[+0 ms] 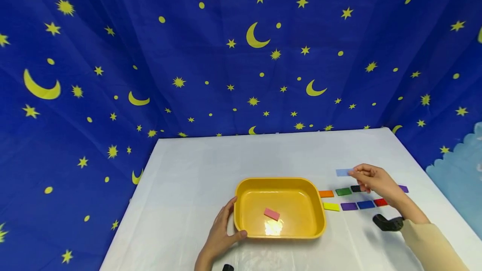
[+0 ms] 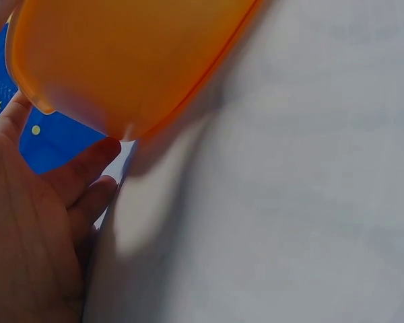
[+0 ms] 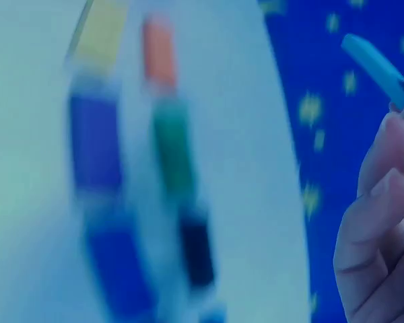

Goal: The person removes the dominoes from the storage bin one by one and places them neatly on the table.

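A yellow tray [image 1: 278,237] lies on the white table, with a pink rectangular block [image 1: 272,214] inside it. My left hand [image 1: 222,229] holds the tray's left side, thumb at the near corner and fingers along the outer wall; the left wrist view shows the fingers against the orange-looking wall [image 2: 135,74]. Above the table, to the right of the tray, my right hand [image 1: 374,182] pinches a light blue rectangular block [image 1: 343,172] between thumb and fingertips. The same block [image 3: 374,64] rises from the fingers [image 3: 384,208] in the right wrist view.
Two rows of flat coloured blocks lie right of the tray, among them orange [image 1: 326,194], green [image 1: 343,191], yellow [image 1: 331,207], purple [image 1: 349,206], blue [image 1: 365,204] and red [image 1: 380,202]. A blue star-patterned cloth [image 1: 226,62] hangs behind the table [image 1: 196,170].
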Demonstrator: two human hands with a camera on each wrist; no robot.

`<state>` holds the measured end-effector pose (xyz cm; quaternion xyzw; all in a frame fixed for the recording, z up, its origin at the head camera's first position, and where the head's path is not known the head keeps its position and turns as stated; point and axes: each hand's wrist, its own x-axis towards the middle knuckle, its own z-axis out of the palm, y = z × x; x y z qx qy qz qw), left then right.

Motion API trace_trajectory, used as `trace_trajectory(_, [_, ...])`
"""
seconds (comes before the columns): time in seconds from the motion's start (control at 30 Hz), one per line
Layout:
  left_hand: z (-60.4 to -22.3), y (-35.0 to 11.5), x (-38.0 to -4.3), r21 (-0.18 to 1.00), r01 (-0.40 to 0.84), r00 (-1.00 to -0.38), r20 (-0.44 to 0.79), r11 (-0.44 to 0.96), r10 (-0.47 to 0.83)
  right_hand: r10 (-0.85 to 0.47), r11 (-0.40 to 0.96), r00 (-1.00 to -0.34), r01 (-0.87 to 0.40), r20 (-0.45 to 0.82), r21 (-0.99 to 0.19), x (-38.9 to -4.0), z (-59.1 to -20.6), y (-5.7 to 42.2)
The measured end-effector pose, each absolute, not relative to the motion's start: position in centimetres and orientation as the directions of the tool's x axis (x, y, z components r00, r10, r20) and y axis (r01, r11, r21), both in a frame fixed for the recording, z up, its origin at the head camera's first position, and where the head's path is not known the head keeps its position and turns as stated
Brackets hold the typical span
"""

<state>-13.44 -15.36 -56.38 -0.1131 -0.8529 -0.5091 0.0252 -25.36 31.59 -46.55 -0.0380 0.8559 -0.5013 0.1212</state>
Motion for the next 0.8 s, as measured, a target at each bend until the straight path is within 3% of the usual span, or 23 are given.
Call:
trace_trajectory(0.13, [-56.3, -15.5, -13.4, 0.853, 0.231, -0.971, 0.175, 0.467, 0.160, -0.123, 0.581, -0.974, 0.086, -0.191, -0.810, -25.1, -48.2, 36.7])
trace_trajectory(0.4, [-56.3, -15.6, -13.3, 0.853, 0.239, -0.970, 0.188, 0.463, 0.155, -0.043, 0.649, -0.923, 0.266, -0.383, -0.713, -24.3, -50.3, 45.0])
trace_trajectory(0.8, [-56.4, -15.4, -13.2, 0.864, 0.220, -0.974, 0.170, 0.453, 0.150, -0.023, 0.633, -0.853, 0.391, -0.521, -0.668, -23.7, -50.6, 47.1])
